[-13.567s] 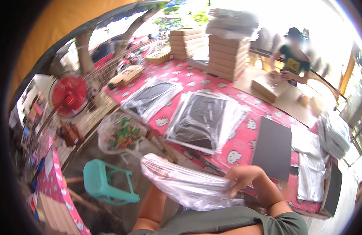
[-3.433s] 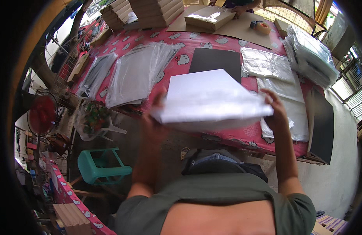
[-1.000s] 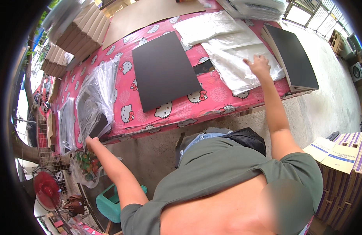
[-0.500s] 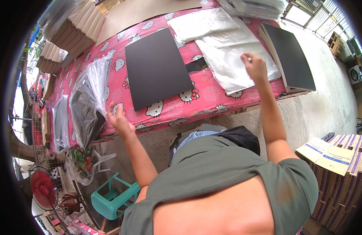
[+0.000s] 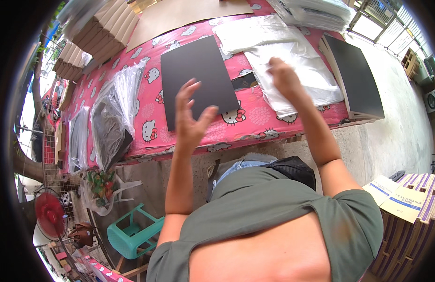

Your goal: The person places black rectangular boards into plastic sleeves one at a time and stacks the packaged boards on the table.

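Observation:
My left hand [image 5: 191, 115] hovers over the near part of a black board [image 5: 198, 75], fingers spread and nothing in them. The board lies flat in the middle of the table. Farther right, my right hand [image 5: 285, 77] is curled closed above a pile of white plastic sleeves [image 5: 304, 61]; anything inside its fingers is hidden. Between board and sleeves lies a small dark strip [image 5: 244, 82]. A stack of boards with a black top [image 5: 356, 70] stands at the right end of the table.
Filled clear plastic bags [image 5: 111, 122] lie on the left of the pink patterned table [image 5: 151, 141]. Brown cartons [image 5: 102, 33] are piled at the far left. A green stool [image 5: 133, 232] and a red fan [image 5: 50, 214] stand below left, stacked boxes [image 5: 410, 225] at the lower right.
My left hand has moved right and inward, from beside the clear bags to over the black board. My right hand has shifted left across the white sleeves. The view has turned slightly.

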{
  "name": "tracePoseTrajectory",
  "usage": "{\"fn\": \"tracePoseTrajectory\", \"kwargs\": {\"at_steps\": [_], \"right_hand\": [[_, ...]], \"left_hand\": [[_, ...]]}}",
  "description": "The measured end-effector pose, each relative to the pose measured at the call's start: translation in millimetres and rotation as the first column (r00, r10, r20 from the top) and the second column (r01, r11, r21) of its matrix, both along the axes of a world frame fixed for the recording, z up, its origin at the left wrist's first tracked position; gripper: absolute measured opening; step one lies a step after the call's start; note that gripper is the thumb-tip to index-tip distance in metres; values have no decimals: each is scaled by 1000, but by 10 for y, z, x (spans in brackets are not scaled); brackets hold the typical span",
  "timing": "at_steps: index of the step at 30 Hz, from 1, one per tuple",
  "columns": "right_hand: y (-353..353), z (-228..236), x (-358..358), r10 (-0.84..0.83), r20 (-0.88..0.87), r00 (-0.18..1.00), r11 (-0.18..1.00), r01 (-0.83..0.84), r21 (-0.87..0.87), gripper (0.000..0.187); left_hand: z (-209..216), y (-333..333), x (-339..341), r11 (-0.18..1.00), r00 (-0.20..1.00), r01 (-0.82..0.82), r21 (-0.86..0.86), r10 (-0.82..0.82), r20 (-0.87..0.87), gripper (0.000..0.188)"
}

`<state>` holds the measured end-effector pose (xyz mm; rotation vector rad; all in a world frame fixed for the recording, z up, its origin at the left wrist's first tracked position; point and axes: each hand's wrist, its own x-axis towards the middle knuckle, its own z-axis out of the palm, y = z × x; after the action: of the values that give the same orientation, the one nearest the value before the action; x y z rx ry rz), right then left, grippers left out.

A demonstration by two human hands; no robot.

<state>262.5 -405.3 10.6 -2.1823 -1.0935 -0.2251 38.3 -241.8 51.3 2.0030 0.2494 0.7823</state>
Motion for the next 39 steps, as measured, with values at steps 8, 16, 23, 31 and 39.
{"fn": "tracePoseTrajectory", "kwargs": {"at_steps": [8,16,23,31,39], "right_hand": [[145,778,-918,403,-74,912,904,-384,187,41],[44,531,-798,244,-406,881,945,-122,302,5],[104,699,-1164,427,-133,894,899,-403,173,39],[30,603,-747,290,-415,862,946,-193,261,11],[20,598,-844,190,-387,902,978,-141,151,26]], "left_hand": [[-324,-166,138,916,968,190,-355,-235,-90,36],[-104,-118,96,366,886,348,-863,173,430,10],[-5,-236,204,564,889,216,-797,225,399,10],[-89,-201,80,484,945,138,-864,198,262,16],[-159,-172,10,498,959,-60,-865,269,88,19]]}}
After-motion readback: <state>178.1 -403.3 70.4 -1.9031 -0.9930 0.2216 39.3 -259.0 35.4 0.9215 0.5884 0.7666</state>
